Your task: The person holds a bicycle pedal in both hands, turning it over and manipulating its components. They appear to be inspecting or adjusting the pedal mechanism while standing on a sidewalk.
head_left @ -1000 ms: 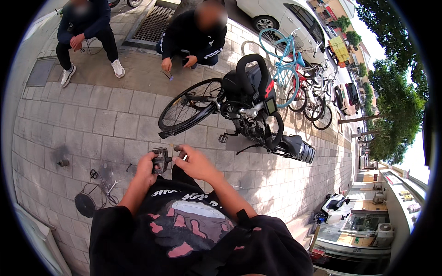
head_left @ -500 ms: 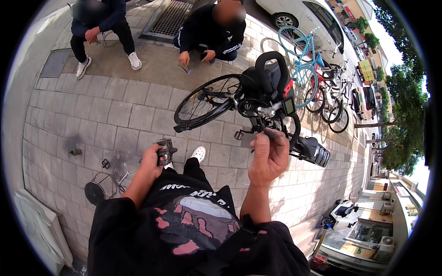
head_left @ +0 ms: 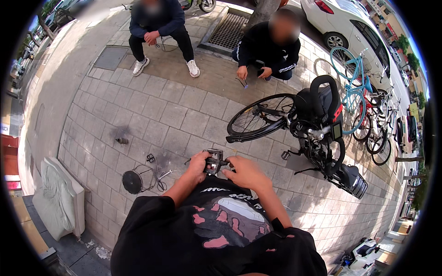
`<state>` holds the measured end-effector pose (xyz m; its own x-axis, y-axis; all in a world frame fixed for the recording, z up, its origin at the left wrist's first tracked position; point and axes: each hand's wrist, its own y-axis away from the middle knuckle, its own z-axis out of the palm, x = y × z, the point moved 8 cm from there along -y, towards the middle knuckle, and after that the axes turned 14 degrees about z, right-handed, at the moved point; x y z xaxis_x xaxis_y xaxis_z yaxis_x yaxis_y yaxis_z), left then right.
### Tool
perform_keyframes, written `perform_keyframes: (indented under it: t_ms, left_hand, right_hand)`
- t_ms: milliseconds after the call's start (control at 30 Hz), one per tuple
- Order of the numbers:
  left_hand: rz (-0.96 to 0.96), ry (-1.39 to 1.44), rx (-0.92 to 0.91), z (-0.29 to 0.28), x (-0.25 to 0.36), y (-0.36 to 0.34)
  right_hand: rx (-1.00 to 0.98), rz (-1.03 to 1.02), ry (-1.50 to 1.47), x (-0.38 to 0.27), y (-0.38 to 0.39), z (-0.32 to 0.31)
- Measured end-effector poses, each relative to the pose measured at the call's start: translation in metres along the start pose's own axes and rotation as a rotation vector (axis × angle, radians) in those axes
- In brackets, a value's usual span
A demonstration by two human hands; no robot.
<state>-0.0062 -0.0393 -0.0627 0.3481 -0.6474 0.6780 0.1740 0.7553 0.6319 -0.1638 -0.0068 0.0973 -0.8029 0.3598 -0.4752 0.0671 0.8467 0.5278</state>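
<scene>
My left hand is closed around a dark metal bicycle pedal, held in front of my shirt. A thin dark tip sticks out beyond the left hand; I cannot make out what it is. My right hand is closed at the pedal's axle end, its thumb and fingers meeting there. Whatever else those fingers may hold is hidden. Ahead to the right stands a black bicycle with a small display on its handlebar, and another pedal shows low on it.
On the paving lie a wrench, a round black disc with a cable, a loose pedal and a dark cylindrical part. Two people sit or crouch ahead. A pale cushion leans at left; parked bicycles stand far right.
My right hand has come down and left from its raised pinch near the bicycle to the pedal's axle. The left hand still holds the pedal. My view has turned left.
</scene>
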Motion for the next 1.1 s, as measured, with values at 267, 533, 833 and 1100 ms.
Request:
perform_keyframes:
  t_ms: [267,533,833,1100]
  left_hand:
    - [0.020,0.070,0.010,-0.011,0.006,0.008]
    - [-0.038,0.140,-0.028,0.001,-0.002,0.013]
    - [-0.082,0.132,-0.009,0.011,-0.010,0.017]
    - [-0.117,0.109,-0.029,0.018,-0.011,0.021]
  right_hand:
    - [0.035,0.019,-0.096,-0.018,-0.002,0.005]
    - [0.178,-0.093,-0.006,-0.024,0.002,-0.003]
    - [0.196,-0.005,-0.089,-0.006,0.011,-0.006]
    - [0.193,0.026,-0.069,0.002,0.016,0.002]
